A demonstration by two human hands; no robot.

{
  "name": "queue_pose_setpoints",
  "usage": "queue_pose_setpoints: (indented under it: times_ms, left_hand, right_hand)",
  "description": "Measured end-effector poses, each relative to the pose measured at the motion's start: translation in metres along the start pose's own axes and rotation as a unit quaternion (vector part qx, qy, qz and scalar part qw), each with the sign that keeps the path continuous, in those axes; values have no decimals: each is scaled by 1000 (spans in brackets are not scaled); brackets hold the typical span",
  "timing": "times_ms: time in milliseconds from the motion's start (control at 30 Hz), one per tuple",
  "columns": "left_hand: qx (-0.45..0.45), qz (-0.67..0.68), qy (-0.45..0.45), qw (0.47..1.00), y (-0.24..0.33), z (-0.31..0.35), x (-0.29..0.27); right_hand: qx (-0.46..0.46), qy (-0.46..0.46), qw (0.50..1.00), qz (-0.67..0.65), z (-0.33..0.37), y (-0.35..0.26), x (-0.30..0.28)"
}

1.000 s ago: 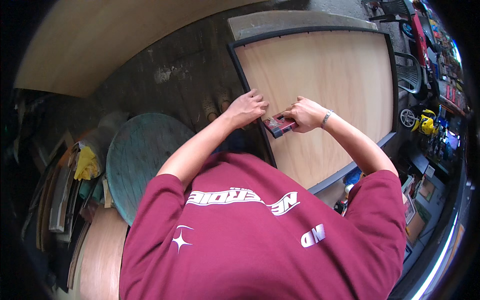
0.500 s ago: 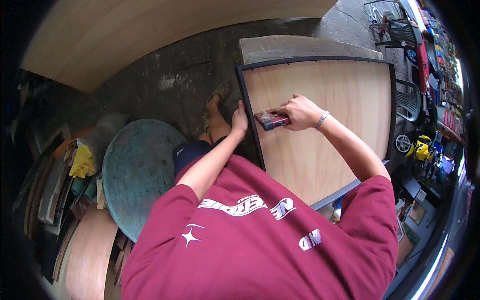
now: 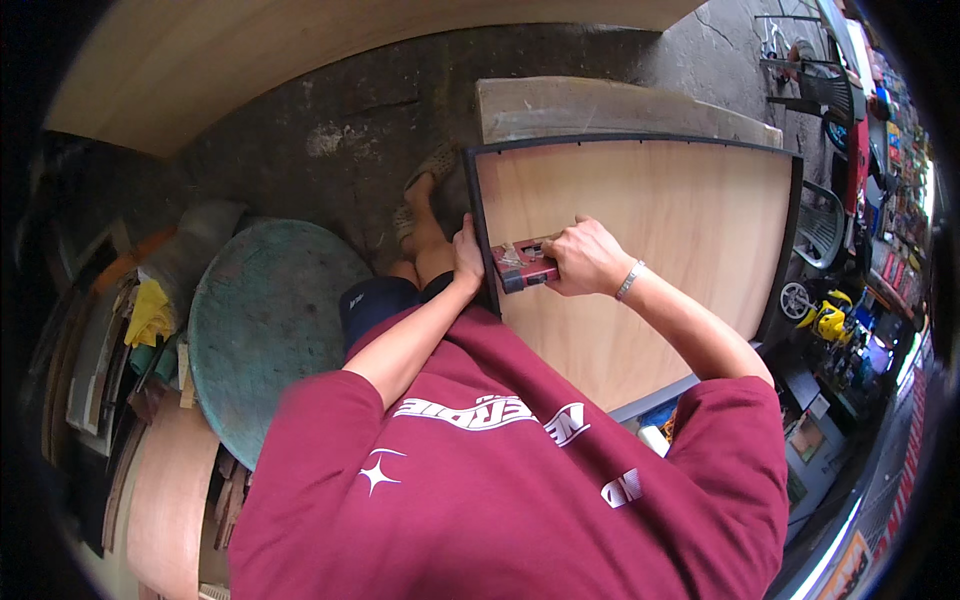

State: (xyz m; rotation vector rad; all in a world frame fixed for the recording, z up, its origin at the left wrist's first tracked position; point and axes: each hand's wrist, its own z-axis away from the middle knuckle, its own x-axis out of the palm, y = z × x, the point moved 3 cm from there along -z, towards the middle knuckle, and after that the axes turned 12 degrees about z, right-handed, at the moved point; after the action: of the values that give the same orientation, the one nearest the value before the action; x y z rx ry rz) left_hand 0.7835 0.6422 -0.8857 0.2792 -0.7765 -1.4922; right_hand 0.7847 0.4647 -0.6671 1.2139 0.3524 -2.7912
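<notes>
The red staple gun (image 3: 525, 265), clasped in the right hand (image 3: 588, 258), has reached the left edge of the black frame (image 3: 640, 137) (apparently lined up). The left hand (image 3: 467, 256) touches that edge's outside, grip unclear.

Cluttered workspace over a dark, pale-scuffed concrete floor (image 3: 280, 165)
Round green table (image 3: 270, 330) at left; boards (image 3: 90, 385) stacked beyond it, a yellow cloth (image 3: 150, 312) among them; large plywood sheet (image 3: 300, 45) across the upper left; dark plastic chairs (image 3: 822, 228) and a yellow motorbike (image 3: 832, 320) at right; floor brighter toward the upper right
</notes>
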Motion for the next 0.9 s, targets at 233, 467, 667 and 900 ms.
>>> queue_pose_setpoints:
  times_ms: [233, 467, 667, 900]
  left_hand:
    - [6, -47, 0, 999, 42, 3, 5]
    - [13, 3, 12, 1000, 106, -42, 40]
    - [-68, 101, 50, 991, 99, -53, 47]
    - [-47, 107, 48, 992, 88, -60, 46]
  right_hand:
    - [-44, 19, 998, -42, 6, 16, -12]
    - [9, 43, 998, -51, -19, 74, -47]
    - [-39, 59, 997, -2, -62, 64, -71]
    - [-48, 74, 996, -2, -68, 59, -65]
